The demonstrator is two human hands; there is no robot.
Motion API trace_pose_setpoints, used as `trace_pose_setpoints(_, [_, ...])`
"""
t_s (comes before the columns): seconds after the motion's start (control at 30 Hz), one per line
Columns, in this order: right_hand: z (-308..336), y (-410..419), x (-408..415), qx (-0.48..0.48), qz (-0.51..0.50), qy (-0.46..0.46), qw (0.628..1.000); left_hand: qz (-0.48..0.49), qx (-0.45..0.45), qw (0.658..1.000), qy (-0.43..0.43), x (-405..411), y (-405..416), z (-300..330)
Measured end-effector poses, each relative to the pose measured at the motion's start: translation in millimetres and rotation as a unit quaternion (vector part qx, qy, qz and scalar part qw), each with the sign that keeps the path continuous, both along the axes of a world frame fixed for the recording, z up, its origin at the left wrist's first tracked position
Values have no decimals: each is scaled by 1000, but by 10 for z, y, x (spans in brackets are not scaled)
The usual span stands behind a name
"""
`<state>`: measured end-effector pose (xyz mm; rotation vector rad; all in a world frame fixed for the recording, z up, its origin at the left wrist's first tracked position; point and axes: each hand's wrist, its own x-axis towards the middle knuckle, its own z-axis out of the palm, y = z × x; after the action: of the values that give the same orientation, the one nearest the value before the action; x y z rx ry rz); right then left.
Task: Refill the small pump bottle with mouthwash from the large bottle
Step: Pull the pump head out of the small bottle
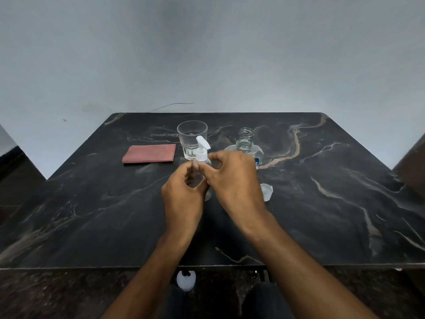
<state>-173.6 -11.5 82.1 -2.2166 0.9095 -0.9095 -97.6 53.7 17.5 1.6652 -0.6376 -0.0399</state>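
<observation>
My fingers (195,168): left hand (181,194) grips pump bottle (202,162), right hand (234,178) pinches its collar; hold body steady, upright, twist collar only.

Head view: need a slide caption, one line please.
Left hand grips small pump bottle; right hand near its pump; large bottle stands uncapped.

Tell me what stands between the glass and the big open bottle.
In the head view, the small pump bottle's white pump head rises between the glass and the big bottle, slightly nearer the camera.
</observation>
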Motion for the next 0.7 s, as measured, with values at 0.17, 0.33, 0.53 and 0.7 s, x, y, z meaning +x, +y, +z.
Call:
trace_pose_setpoints(0.17, [7, 38, 59, -28, -38, -64, 997, 2, -13, 1000, 6, -106, 63, 59])
trace_pose_setpoints(0.33, [46, 23, 64, -34, -23, -90, 995, -3, -8, 1000, 0, -118, 95, 55])
trace_pose_setpoints(0.53, [112, -4, 43, 86, 79, -91, 989, -24, -18, 1000, 2, -89, 117, 71])
trace_pose_setpoints(0.7, [92, -23, 15, 95, 128, -77, 984, -22, -9, 1000, 6, -68, 140, 50])
